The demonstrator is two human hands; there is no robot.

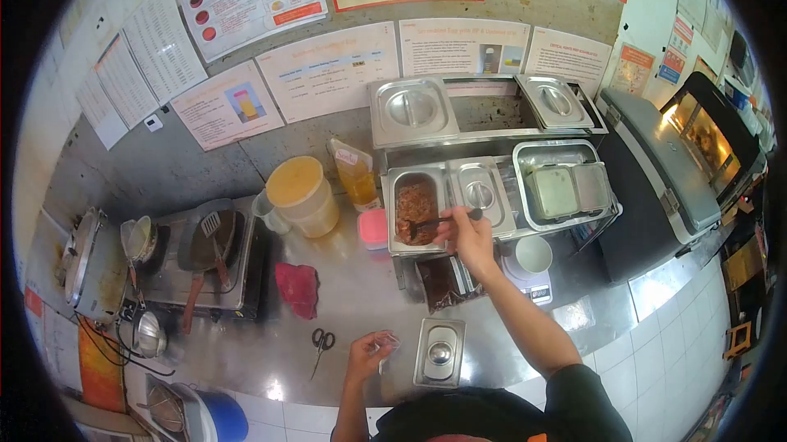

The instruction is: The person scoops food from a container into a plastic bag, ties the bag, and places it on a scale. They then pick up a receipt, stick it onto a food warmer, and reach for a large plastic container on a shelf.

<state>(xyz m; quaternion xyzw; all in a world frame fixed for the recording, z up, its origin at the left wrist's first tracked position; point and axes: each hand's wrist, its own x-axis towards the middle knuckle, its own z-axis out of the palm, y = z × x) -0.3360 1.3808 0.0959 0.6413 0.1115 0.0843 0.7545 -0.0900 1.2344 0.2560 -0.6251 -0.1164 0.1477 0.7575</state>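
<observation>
Right hand [469, 239]: gripping a black utensil [428, 223] dipped into brown food [416, 200];
Brown food: lying in a steel pan [418, 170], just left of a lidded pan [477, 194];
Left hand [369, 356]: curled at some clear film [393, 342]; cannot tell whether closed on it; between scissors [320, 342] and a small lidded tin [440, 352]

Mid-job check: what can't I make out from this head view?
All in the head view:
- Black utensil in the right hand: its far end is buried in brown food.
- Clear item in the left hand: too small and partly covered by fingers.
- Small pan: lid hides any contents.
- Scale: display too small to read.
</observation>
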